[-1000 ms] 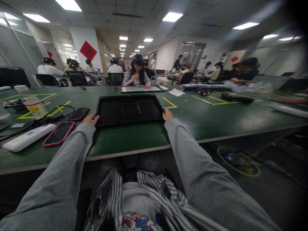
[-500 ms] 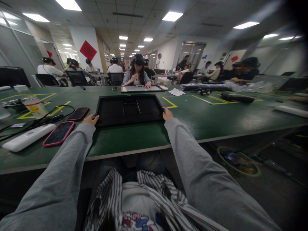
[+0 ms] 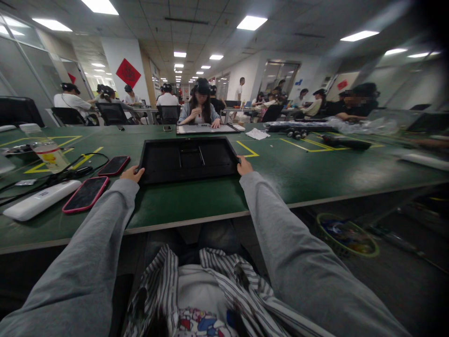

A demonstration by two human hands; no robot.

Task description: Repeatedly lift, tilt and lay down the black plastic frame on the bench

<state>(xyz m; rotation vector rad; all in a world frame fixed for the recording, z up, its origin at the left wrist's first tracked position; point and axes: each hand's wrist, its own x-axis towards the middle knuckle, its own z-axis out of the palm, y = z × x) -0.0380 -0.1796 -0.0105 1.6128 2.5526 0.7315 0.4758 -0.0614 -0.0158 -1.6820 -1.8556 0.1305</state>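
Observation:
A black rectangular panel with a raised rim (image 3: 161, 161), like the back shell of a monitor, lies in front of me on the green table (image 3: 196, 201). In its middle is a recessed area with thin light edges. My left hand (image 3: 132, 174) is closed around the panel's left edge, thumb on top. At the right edge, my right hand (image 3: 244, 166) grips the panel in the same way. The fingers under the rim are hidden on both sides. Just left of my left hand lie a dark phone with a red edge (image 3: 114, 166) and a pink-cased phone (image 3: 86, 194).
A white power bank (image 3: 42, 200), black cables (image 3: 63, 175) and a plastic bottle (image 3: 52, 154) are on the left. Across the table a person sits behind another flat panel (image 3: 206, 129). Crumpled paper (image 3: 257, 134) lies beyond; a basket (image 3: 347, 234) stands below, right.
My hands and the black panel have stayed in place. In the far background, a standing person has moved slightly to the right.

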